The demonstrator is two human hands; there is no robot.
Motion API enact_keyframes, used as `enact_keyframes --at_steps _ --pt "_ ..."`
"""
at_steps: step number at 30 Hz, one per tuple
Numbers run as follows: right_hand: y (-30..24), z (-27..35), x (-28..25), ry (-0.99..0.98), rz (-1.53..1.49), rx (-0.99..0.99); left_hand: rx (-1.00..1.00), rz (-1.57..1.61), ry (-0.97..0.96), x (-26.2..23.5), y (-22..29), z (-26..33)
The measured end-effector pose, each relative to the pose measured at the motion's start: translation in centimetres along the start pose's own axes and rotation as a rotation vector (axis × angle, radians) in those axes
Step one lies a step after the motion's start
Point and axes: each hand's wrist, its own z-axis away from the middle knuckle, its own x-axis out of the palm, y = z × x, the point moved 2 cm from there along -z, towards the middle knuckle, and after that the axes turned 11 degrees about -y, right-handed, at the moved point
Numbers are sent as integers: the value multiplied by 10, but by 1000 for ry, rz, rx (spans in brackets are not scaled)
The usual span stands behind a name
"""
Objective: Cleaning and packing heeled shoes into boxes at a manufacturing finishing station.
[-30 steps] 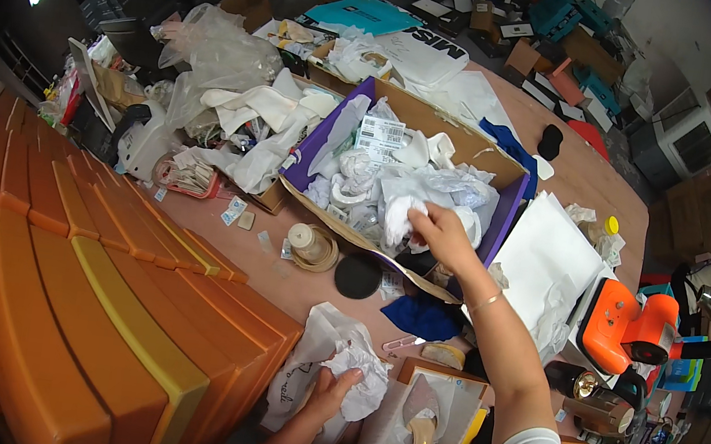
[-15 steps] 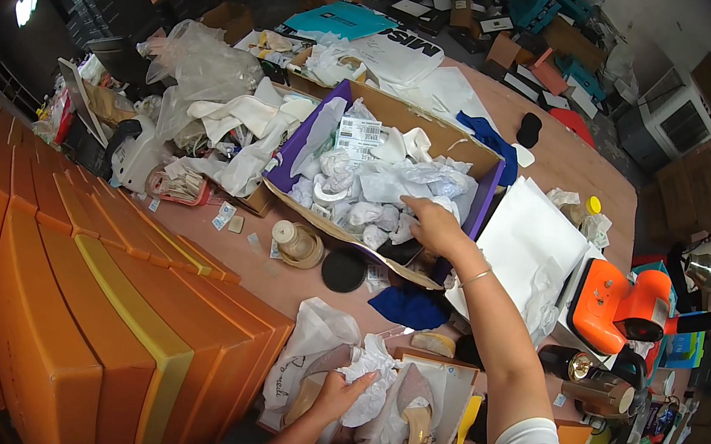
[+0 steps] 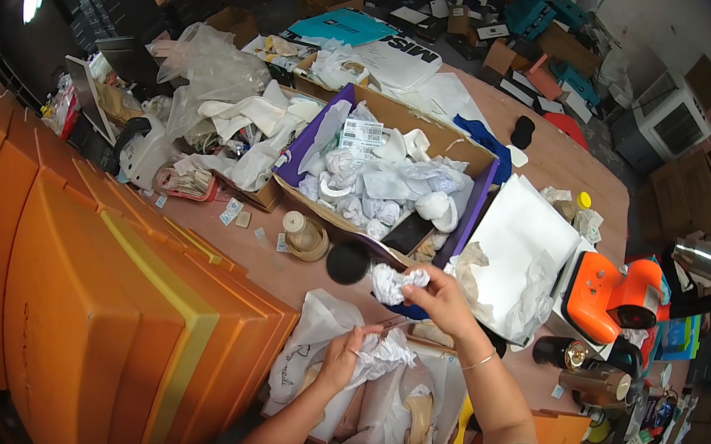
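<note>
Head camera view: a crumpled white paper wad (image 3: 390, 285) is hanging above the counter's (image 3: 575, 165) near edge, pinched by the fingers (image 3: 417, 296) of the right hand (image 3: 441, 306). Just nearer, the left hand (image 3: 340, 359) is gripping another paper bunch (image 3: 388, 356) beside an open shoebox (image 3: 452, 385). Farther from that edge, a purple-sided carton (image 3: 474, 201) is holding more wads. Orange boxes (image 3: 95, 314) are standing by the near left corner.

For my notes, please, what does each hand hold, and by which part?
Right hand: paper wad, by its right end; left hand: crumpled paper, by its left edge.
</note>
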Motion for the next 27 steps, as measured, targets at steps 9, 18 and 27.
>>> enact_keyframes --at_steps 9,18,27 --pt "26 145 89 320 -676 -30 -50 497 -251 53 32 46" --pt "-9 230 136 341 691 -150 -85 124 -326 59 37 117" --pt "66 288 160 276 -483 -60 -333 109 -646 40 25 163"
